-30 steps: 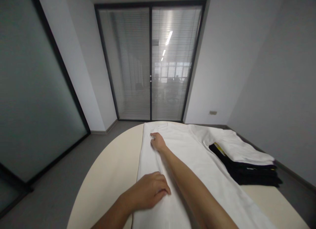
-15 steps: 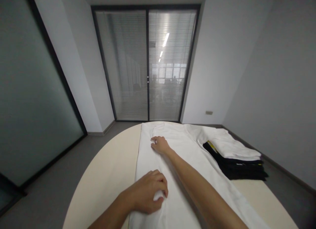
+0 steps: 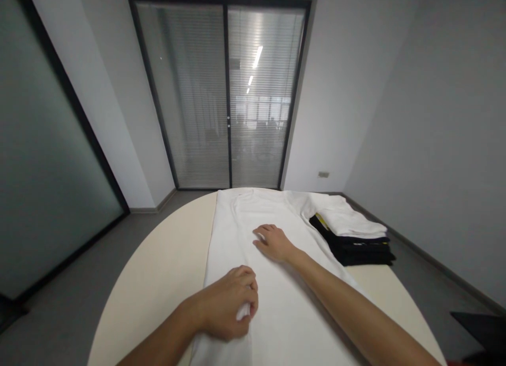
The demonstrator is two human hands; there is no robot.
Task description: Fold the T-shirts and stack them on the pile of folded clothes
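Observation:
A white T-shirt (image 3: 292, 308) lies spread lengthwise over the table, its left side folded inward in a long strip. My left hand (image 3: 231, 303) is near the front of the shirt, fingers curled toward the thumb and closed on the white fabric along the fold. The exact pinch point is partly hidden under the fingers. Farther up, my right hand (image 3: 274, 243) rests on the middle of the shirt, palm down, with fingers stretched out and the thumb apart; it grips nothing.
The round cream table (image 3: 158, 266) shows bare surface at left. At its right stands a stack of folded black garments (image 3: 366, 254), partly covered by white fabric (image 3: 351, 218). A dark flat object (image 3: 480, 329) is at lower right. Blind-covered glass doors (image 3: 227, 97) stand beyond.
My right hand has moved right, from the folded strip to the shirt's middle, and its fingers have opened out. My left hand keeps its closed pose. The whole view has shifted slightly.

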